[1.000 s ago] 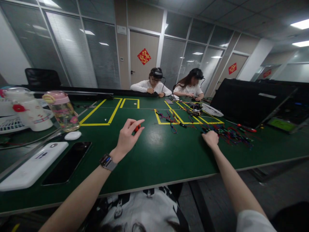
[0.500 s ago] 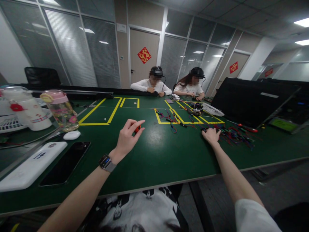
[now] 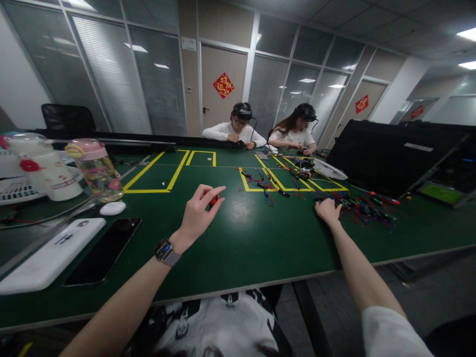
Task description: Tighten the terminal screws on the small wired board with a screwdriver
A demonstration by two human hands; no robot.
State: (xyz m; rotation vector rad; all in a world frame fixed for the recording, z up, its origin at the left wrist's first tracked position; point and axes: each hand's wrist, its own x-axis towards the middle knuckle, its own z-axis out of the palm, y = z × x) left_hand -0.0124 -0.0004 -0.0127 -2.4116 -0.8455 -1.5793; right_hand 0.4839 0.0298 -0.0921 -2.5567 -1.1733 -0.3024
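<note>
My left hand is raised over the green table, its fingers curled around a small red-and-black object that mostly hides behind them. On the right, my right hand reaches down to the near left edge of a tangled pile of thin red, blue and black wires. Its thumb and forefinger are closed at a small dark piece there, too hidden to name; the other fingers stick out toward the pile. Beyond, more wires with black connectors lie spread across yellow tape outlines.
At left stand a pink-lidded bottle and a white bottle. Nearer lie a white oval case, a white slab and a dark phone. A black panel stands at right. Two people sit opposite.
The view has shifted slightly, with the scene a little further right. Both hands keep nearly the same pose, the left one still around the red-and-black object.
</note>
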